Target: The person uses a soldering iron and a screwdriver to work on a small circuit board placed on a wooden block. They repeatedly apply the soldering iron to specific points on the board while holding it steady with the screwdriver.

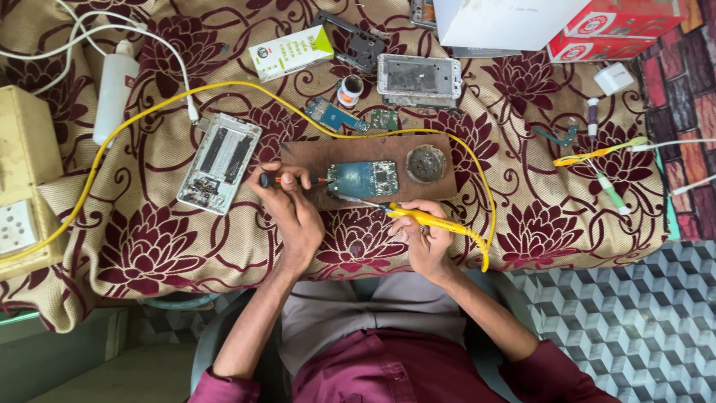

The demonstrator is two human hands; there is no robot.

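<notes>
A blue circuit board (364, 178) lies on a brown wooden board (313, 154) on the cloth-covered table. My left hand (292, 210) grips a small screwdriver (287, 180) with an orange shaft, its tip at the circuit board's left edge. My right hand (424, 237) holds a yellow soldering iron (425, 219), its metal tip reaching the circuit board's lower edge. The iron's yellow cable (224, 86) loops across the table to the left.
An opened phone body (219, 162) lies left of the wooden board, another frame (419, 77) behind it. A round tin (426, 163) sits on the board's right end. A white bottle (114, 94), small boards (332, 115), boxes (597, 30) and pens (610, 192) surround the work.
</notes>
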